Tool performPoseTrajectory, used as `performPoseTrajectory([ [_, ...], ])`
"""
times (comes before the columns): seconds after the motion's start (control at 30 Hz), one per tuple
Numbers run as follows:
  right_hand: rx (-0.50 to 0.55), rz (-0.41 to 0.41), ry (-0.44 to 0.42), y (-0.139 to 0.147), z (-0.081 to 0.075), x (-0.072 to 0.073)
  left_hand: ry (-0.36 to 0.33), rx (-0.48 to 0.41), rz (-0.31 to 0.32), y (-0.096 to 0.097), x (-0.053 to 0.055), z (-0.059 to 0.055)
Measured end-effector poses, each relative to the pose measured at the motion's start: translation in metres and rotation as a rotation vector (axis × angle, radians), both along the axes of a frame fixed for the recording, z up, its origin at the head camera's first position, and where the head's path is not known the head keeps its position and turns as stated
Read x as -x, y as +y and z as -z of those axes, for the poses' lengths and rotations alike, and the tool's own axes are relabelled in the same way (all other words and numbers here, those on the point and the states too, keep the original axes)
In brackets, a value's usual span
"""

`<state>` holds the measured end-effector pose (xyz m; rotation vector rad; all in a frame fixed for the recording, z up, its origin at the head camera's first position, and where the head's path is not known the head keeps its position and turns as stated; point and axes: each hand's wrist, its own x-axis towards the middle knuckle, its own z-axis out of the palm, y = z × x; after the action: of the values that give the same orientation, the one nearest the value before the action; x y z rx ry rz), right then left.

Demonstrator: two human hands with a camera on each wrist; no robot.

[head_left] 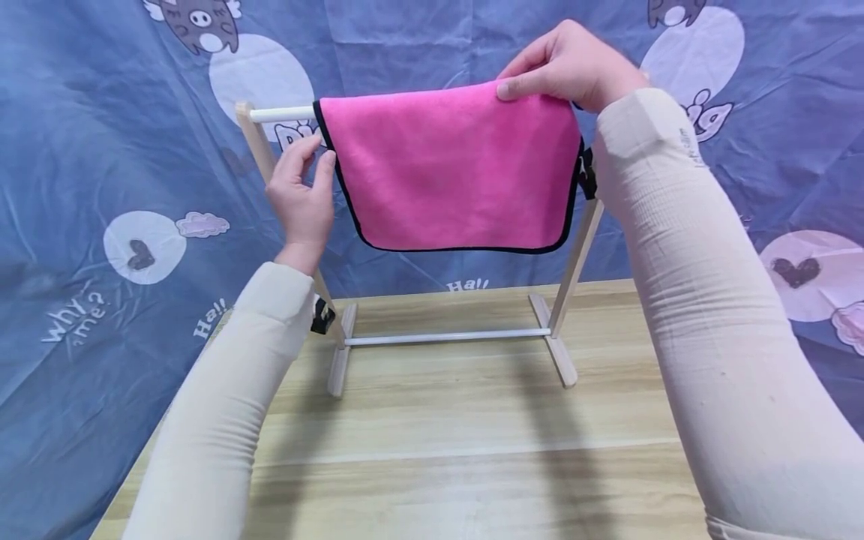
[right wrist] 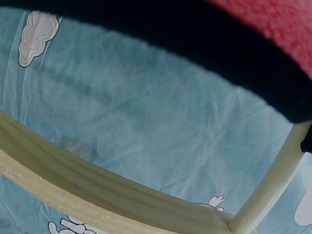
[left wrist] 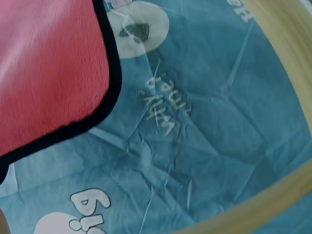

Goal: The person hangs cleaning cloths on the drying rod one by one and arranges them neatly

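Note:
A pink towel (head_left: 452, 172) with a black border hangs folded over the white top bar (head_left: 283, 114) of a wooden rack, its rounded lower corners hanging free. My right hand (head_left: 574, 67) pinches the fold near its right end, thumb in front and fingers behind. At the left edge is my left hand (head_left: 304, 187), thumb and fingertips parted right beside the black border. In the left wrist view, one corner of the towel (left wrist: 53, 63) fills the upper left. The right wrist view shows the dark border and a pink patch of the towel (right wrist: 287, 24) at close range.
The rack stands on a wood-grain table (head_left: 432, 480) on two flat feet (head_left: 560, 360), joined by a white lower bar (head_left: 445, 337). Behind it hangs a blue printed cloth (head_left: 169, 337). A wooden upright (right wrist: 97, 185) crosses the right wrist view.

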<state>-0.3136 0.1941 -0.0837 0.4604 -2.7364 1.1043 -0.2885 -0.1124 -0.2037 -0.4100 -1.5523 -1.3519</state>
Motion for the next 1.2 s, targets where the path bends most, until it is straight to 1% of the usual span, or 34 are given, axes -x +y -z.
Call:
performPoseTrajectory([
  [0.03, -0.005, 0.0, 0.001, 0.0, 0.0, 0.0, -0.026, -0.023, 0.022, 0.001, -0.002, 0.001],
  [0.1, -0.007, -0.002, 0.005, 0.0, 0.0, 0.0, -0.037, -0.052, 0.048, 0.0, 0.003, 0.006],
  [0.13, -0.005, -0.002, 0.005, 0.0, 0.0, 0.0, -0.051, -0.064, 0.06, 0.001, 0.003, 0.007],
  [0.2, -0.008, -0.003, 0.008, 0.001, 0.0, 0.0, -0.083, -0.068, 0.064, 0.002, 0.002, 0.008],
  [0.23, -0.008, -0.002, 0.012, 0.001, 0.0, 0.0, -0.089, -0.063, 0.063, 0.002, 0.004, 0.009],
  [0.27, -0.01, -0.001, 0.012, 0.001, 0.0, 0.0, -0.088, -0.064, 0.071, 0.003, 0.007, 0.011],
  [0.33, -0.014, 0.002, 0.012, 0.001, -0.001, -0.001, -0.106, -0.079, 0.1, 0.005, 0.005, 0.011],
  [0.43, -0.025, 0.012, 0.009, 0.001, 0.0, -0.001, -0.07, -0.098, 0.137, 0.005, 0.015, 0.018],
  [0.53, -0.028, 0.017, 0.007, 0.0, 0.0, -0.002, -0.042, -0.112, 0.159, 0.006, 0.016, 0.02],
  [0.6, -0.025, 0.015, 0.007, 0.0, 0.0, -0.002, -0.033, -0.114, 0.162, 0.007, 0.015, 0.019],
  [0.7, -0.024, 0.01, 0.01, -0.001, -0.001, -0.003, -0.037, -0.135, 0.186, 0.007, 0.011, 0.016],
  [0.8, -0.025, 0.014, 0.009, -0.001, 0.0, -0.002, -0.056, -0.145, 0.2, 0.009, 0.006, 0.012],
  [0.87, -0.029, 0.014, 0.009, -0.002, 0.0, -0.002, -0.057, -0.142, 0.203, 0.009, 0.004, 0.008],
  [0.93, -0.031, 0.013, 0.01, -0.002, 0.001, -0.001, -0.04, -0.132, 0.199, 0.009, 0.003, 0.005],
  [1.1, -0.027, 0.004, 0.012, -0.002, 0.001, 0.0, 0.0, -0.14, 0.206, 0.007, 0.007, -0.009],
  [1.2, -0.014, -0.005, 0.018, -0.001, 0.001, 0.0, -0.01, -0.173, 0.228, 0.005, 0.006, -0.022],
])
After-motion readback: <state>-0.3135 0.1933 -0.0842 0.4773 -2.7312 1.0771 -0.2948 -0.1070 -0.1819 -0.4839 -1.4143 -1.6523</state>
